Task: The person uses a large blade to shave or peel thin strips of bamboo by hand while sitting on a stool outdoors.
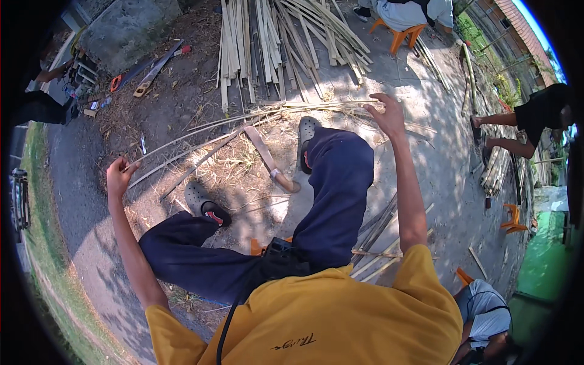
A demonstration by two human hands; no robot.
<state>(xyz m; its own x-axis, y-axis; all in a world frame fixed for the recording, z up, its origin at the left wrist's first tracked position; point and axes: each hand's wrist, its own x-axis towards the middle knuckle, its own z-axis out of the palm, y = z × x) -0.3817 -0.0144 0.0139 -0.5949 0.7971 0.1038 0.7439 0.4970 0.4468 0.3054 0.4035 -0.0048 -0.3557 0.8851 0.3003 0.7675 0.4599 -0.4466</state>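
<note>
A long, thin bamboo strip [176, 141] bows across in front of me, above the ground. My left hand [121, 174] is closed, pinching its left end between thumb and fingers. At the strip's far right end, my right hand [387, 117] has its thumb and fingers spread in a curve, with the tip between them; whether they touch it is hard to see. Below the strip, a machete [261, 149] with a curved wooden handle lies on the ground between my feet. More strips and pale shavings [243, 159] lie around it.
A large pile of split bamboo [261, 45] lies ahead. Two saws, one wood-handled [157, 70] and one orange-handled [131, 74], rest at the far left by a large stone block [128, 33]. Other people are at the right, one near an orange stool [398, 35]. Loose strips [383, 246] lie beside my right leg.
</note>
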